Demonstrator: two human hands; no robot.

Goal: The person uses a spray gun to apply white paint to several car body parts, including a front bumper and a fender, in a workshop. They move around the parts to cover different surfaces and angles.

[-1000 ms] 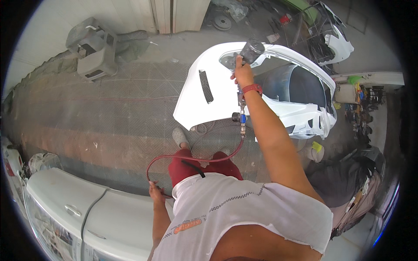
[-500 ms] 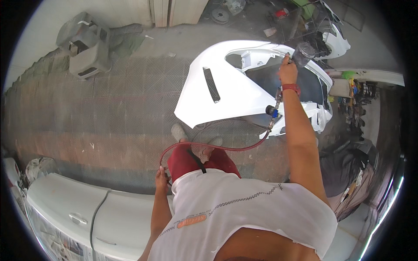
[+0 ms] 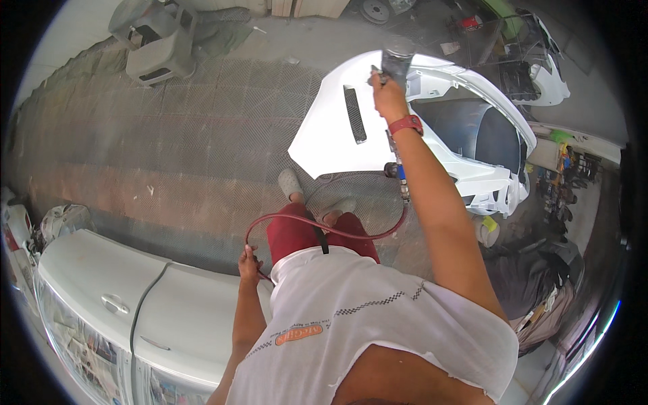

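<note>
My right hand point(image 3: 390, 101) is closed around a spray gun point(image 3: 398, 66) with a clear, grey-tinted cup. The gun is held over the upper part of a large white car body panel point(image 3: 327, 131), apparently a bumper or fender, with a narrow slot and a big opening. Below my wrist, a fitting with a blue band point(image 3: 402, 173) joins the gun to a red air hose point(image 3: 331, 228). The hose loops leftward across my thighs. Down by my left hip, my left hand point(image 3: 250, 262) grips this hose. Whether the gun's nozzle touches the panel is hidden.
Behind my left side stands a white car point(image 3: 196, 304) with plastic sheeting over its windows. Grey plastic stools point(image 3: 162, 59) are at the far left. Another white panel point(image 3: 550, 84) sits far right. Dark bags point(image 3: 523, 277) and a shelf of tools point(image 3: 563, 179) line the right.
My right hand has carried the spray gun leftward, from the panel's curved right rim to its upper middle. The whole view has shifted slightly. My left hand keeps hold of the hose.
</note>
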